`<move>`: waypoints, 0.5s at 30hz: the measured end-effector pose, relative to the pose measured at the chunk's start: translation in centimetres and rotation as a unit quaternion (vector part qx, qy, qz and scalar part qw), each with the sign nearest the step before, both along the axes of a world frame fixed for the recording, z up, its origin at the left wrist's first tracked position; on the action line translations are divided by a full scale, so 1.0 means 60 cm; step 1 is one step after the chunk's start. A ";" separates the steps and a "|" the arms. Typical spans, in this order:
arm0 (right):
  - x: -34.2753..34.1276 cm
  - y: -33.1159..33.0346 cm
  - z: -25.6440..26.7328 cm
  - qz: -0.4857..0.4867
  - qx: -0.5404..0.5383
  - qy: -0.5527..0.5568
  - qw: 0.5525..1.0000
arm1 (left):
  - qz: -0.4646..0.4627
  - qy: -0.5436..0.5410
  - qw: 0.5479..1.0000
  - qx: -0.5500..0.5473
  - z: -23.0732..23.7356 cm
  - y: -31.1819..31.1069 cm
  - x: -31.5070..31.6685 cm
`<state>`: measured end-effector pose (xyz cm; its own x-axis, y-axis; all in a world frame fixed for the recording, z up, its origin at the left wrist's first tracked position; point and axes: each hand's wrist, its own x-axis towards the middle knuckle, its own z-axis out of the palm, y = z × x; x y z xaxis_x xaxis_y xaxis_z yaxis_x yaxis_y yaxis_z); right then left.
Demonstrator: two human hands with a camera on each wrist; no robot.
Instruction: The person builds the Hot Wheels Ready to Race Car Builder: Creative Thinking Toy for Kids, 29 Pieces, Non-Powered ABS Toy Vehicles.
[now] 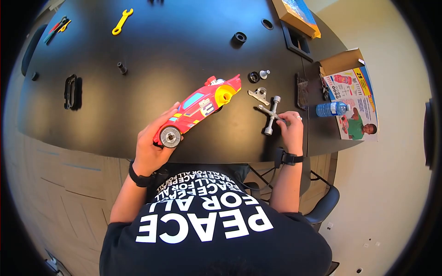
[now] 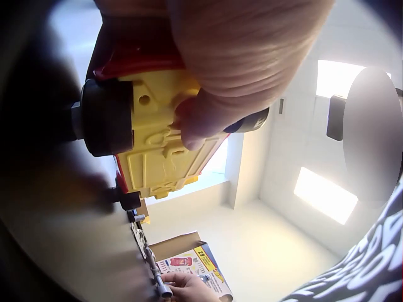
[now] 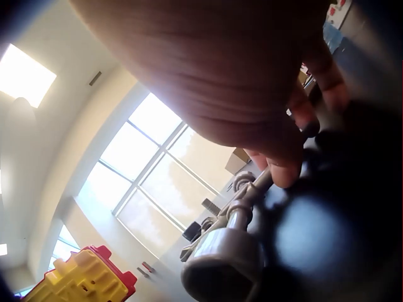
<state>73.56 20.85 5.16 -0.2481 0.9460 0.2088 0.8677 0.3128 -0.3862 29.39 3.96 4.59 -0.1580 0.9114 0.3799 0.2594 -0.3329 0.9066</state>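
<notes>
Gripping the red toy race car [image 1: 195,108], the left hand [image 1: 154,147] sits left of centre in the head view, its forearm rising from the bottom edge and its wrist, ringed by a black band [image 1: 139,177], tilting toward the middle. Its fingers are clamped on the end with the grey-hubbed wheel [image 1: 170,137]; in the left wrist view one digit presses the yellow underside [image 2: 167,160]. The car lies slantwise in mid-frame, its other end pointing to the upper right, where a yellow wheel mount [image 1: 224,95] shows.

Right of centre, the right hand [image 1: 292,126] reaches up from the lower right, forearm nearly upright, wrist bent leftward. Its thumb and a fingertip pinch one arm of the silver cross-shaped lug wrench [image 1: 273,115], while other fingers stand apart from it in the right wrist view.

Just above the wrench in the head view are a silver bracket [image 1: 258,95], a black ring [image 1: 250,77] and a grey bolt [image 1: 264,74]. A water bottle [image 1: 331,109] lies at the right, beside the printed toy box [image 1: 343,79]; a yellow open-ended spanner [image 1: 122,22] is at the upper left.
</notes>
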 end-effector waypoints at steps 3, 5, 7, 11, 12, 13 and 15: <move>0.011 0.007 0.006 0.006 -0.001 0.061 0.998 | 0.010 -0.006 1.000 0.007 -0.004 0.002 -0.002; -0.017 0.006 0.059 -0.015 -0.063 0.201 0.978 | 0.001 0.004 1.000 0.000 -0.001 -0.001 -0.004; -0.069 -0.001 0.139 0.077 -0.048 0.281 0.955 | 0.003 -0.002 1.000 -0.012 0.000 -0.003 -0.005; -0.221 -0.041 0.298 0.313 0.119 0.114 0.935 | -0.007 0.016 1.000 0.007 0.007 -0.003 0.006; -0.252 -0.054 0.317 0.356 0.108 0.118 0.921 | -0.011 0.034 0.999 0.008 0.016 -0.004 0.010; -0.280 -0.064 0.330 0.399 0.097 0.120 0.904 | -0.014 0.051 0.999 0.009 0.028 -0.004 0.013; -0.311 -0.073 0.341 0.447 0.117 0.107 0.880 | -0.010 0.074 0.997 0.018 0.054 -0.008 0.016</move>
